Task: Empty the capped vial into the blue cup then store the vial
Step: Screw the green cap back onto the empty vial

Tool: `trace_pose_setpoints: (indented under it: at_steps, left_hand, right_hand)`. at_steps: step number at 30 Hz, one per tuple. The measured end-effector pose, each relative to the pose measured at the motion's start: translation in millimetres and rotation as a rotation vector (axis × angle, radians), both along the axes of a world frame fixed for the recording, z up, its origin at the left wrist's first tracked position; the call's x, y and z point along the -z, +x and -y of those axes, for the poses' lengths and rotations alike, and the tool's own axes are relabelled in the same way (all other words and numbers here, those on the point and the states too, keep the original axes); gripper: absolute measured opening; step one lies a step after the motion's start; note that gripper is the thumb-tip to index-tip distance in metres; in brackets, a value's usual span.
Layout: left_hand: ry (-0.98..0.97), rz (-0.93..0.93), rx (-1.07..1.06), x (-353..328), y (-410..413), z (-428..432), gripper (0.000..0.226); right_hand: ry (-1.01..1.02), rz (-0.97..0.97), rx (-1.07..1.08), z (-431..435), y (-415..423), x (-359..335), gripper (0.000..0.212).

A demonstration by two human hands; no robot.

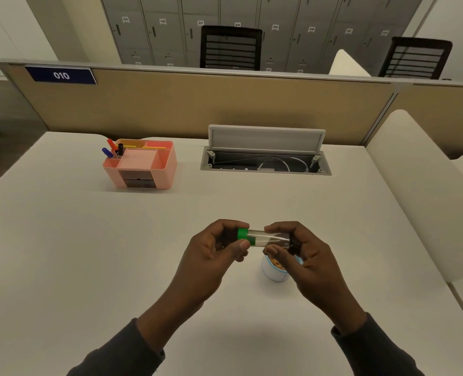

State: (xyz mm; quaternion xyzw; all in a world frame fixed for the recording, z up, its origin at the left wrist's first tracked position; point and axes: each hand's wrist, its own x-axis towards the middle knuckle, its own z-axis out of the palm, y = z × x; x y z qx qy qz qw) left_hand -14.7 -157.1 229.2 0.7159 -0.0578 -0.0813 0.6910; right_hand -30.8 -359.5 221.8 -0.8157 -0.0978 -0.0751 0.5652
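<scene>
A: How do our fingers (243, 244) sit?

B: The left hand (214, 256) pinches the green cap (243, 236) between thumb and fingertips; the right hand (305, 253) closes round the clear vial (268, 238) at its other end. We hold the vial level in the air between both hands, cap on.

A: And the cup?

B: The blue cup (275, 271) stands on the tabletop (89, 240) just under our right hand, something orange-brown inside. Further back left is the pink organiser (143, 165) with pens (113, 149), well apart from us
</scene>
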Motion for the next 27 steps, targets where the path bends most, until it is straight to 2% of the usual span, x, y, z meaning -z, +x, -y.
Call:
trace_pose_setpoints:
  at_steps: [7,15,19,23,27]
  left_hand:
    - [0.010,0.039,-0.010,-6,-4,-8,0.018]
    - [0.027,0.055,-0.001,-15,-6,-18,0.015]
    - [0.022,0.077,0.002,-20,-7,-20,0.014]
    - [0.039,0.109,-0.014,-24,-5,-22,0.016]
    - [0.046,0.149,-0.099,-26,-5,-24,0.031]
  right_hand:
    - [-0.094,0.060,0.048,-16,-2,-9,0.017]
    - [-0.270,0.155,0.002,-20,-1,-24,0.036]
    - [-0.372,0.204,0.012,-24,-2,-27,0.034]
    - [-0.471,0.229,0.054,-33,-3,-33,0.050]
    - [-0.482,0.150,0.063,-42,-4,-40,0.038]
